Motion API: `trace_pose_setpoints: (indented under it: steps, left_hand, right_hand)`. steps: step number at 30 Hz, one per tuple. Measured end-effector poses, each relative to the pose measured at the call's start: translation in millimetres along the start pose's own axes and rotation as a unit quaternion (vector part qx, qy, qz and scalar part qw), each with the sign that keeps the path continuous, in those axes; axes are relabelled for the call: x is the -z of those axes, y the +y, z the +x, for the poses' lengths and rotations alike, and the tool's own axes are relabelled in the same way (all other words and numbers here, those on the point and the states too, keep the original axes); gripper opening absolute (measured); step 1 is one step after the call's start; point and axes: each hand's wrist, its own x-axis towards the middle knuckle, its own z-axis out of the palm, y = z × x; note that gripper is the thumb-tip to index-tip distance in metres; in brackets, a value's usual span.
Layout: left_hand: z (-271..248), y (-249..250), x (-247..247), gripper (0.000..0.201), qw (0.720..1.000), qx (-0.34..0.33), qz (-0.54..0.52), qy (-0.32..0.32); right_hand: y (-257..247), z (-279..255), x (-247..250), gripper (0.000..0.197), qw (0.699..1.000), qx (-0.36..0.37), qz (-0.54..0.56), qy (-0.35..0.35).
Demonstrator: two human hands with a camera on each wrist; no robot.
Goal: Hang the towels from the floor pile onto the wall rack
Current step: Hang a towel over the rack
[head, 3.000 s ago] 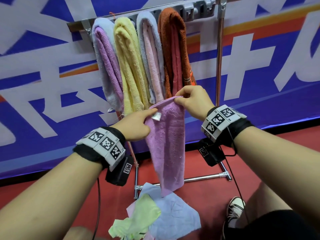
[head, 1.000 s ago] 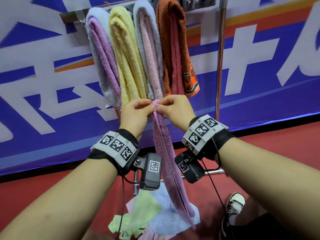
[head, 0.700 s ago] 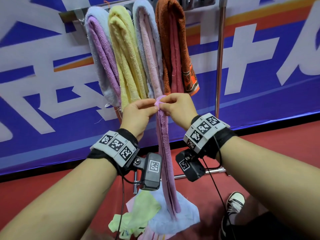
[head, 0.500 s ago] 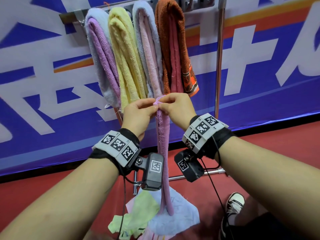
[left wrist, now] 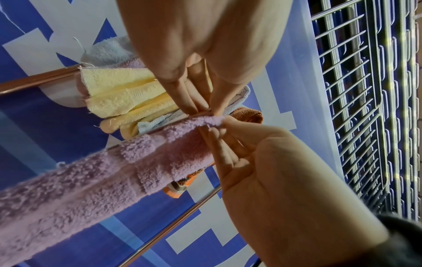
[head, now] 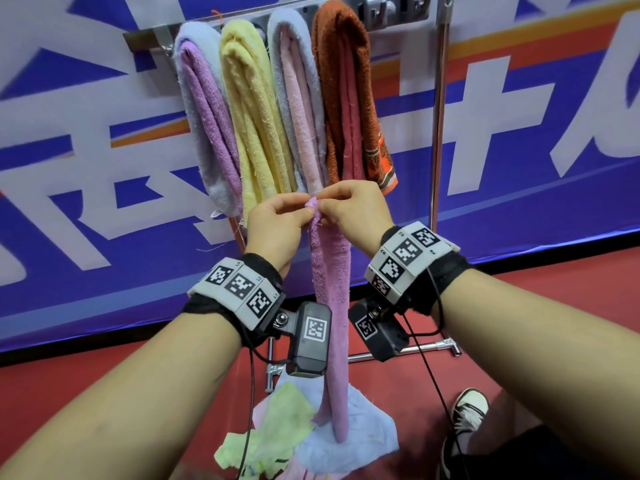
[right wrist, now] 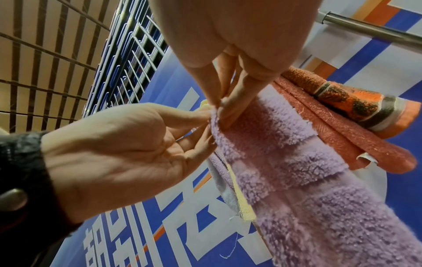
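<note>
Purple towel (head: 330, 306) pinched at its top edge between left hand (head: 275, 228) and right hand (head: 353, 216), fingertips of both curled onto the bunched fabric; folded lengthwise into a narrow strip, hanging straight down, lower end over the floor pile (head: 304, 441). Held just below four towels already draped on the wall rack (head: 388, 10): lilac (head: 207, 126), yellow (head: 252, 116), pink-and-grey (head: 298, 109), rust (head: 349, 98). Blue banner (head: 519, 109) behind.

A folded lilac terry towel (left wrist: 95, 173) is pinched at its top end by left hand (left wrist: 205, 45) and right hand (left wrist: 274, 162).
</note>
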Motion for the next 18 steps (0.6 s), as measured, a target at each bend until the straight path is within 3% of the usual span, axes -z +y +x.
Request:
trace_pose_setpoints:
  steps: [5, 10, 14, 18]
  left_hand:
    - [2, 0, 2, 0.019, 1.0, 0.005, -0.008, 0.005]
    - [-3, 6, 3, 0.023, 0.999, -0.016, 0.015, -0.035]
    - [-3, 20, 3, 0.036, 0.994, -0.058, 0.084, -0.029]
    - [2, 47, 5, 0.034, 0.989, -0.069, 0.13, -0.01]
  right_hand:
    - [-5, -1, 0, 0.036, 0.996, -0.051, 0.065, -0.016]
    - [-12, -6, 5, 0.035, 0.992, -0.06, 0.11, -0.034]
    - [-26, -7, 7, 0.039, 0.991, -0.039, 0.116, -0.054]
    - [-49, -5, 11, 0.039, 0.993, -0.002, 0.098, -0.067]
